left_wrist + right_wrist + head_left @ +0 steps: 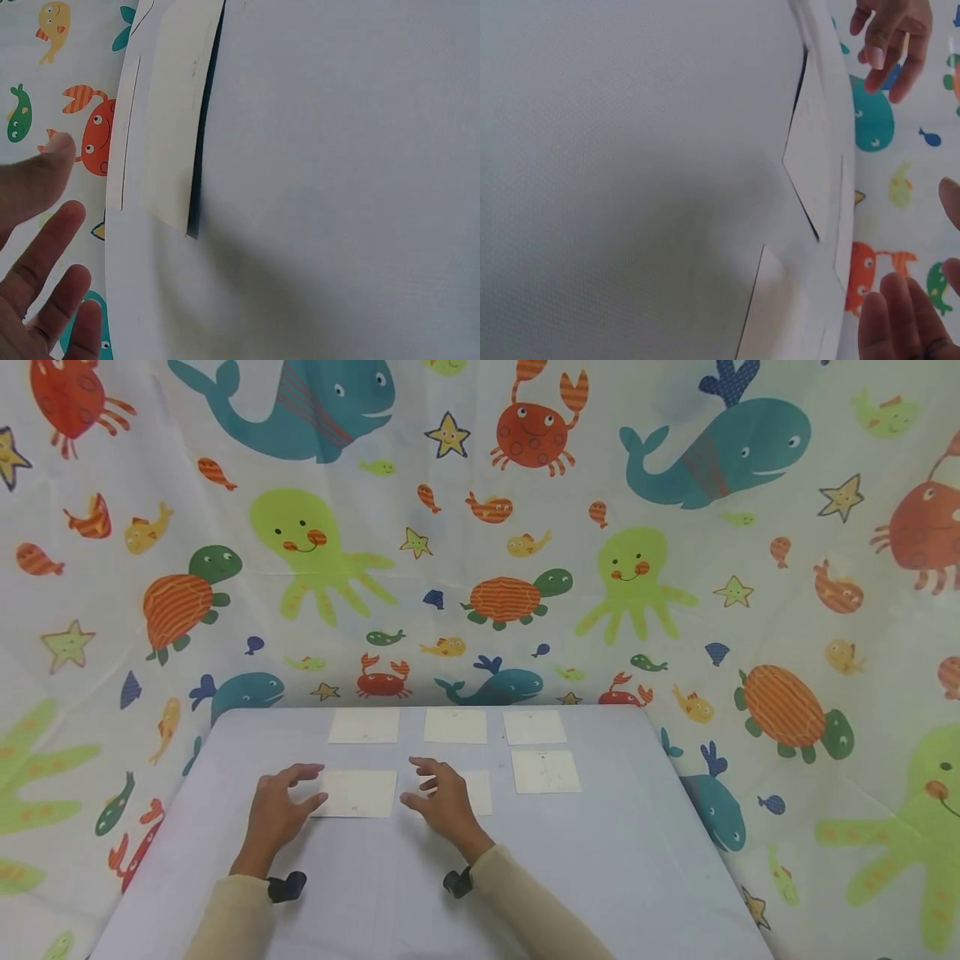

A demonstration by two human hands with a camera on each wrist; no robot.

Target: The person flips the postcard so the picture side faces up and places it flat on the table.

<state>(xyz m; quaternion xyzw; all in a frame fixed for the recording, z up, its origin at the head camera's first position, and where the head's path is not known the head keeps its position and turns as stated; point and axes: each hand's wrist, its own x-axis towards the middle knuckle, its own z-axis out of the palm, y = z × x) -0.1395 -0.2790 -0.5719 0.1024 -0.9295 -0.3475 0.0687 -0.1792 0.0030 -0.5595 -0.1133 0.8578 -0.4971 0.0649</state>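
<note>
My left hand (281, 810) hovers at the left edge of a blank white card (358, 795) in the near row, thumb and fingers apart with nothing between them. That card also shows in the left wrist view, a dark shadow line along one of its edges. Over the left part of the middle near card (478, 792) is my right hand (444, 800), its fingers spread and bent, holding nothing; it hides part of that card. In the left wrist view the fingers of my left hand (45, 277) are spread apart.
A third near card (547, 772) with faint marks lies to the right. Behind them, a far row has a left card (364, 726), a middle card (455, 726) and a right card (535, 727). The white table (645, 860) ends at a sea-animal curtain (480, 543).
</note>
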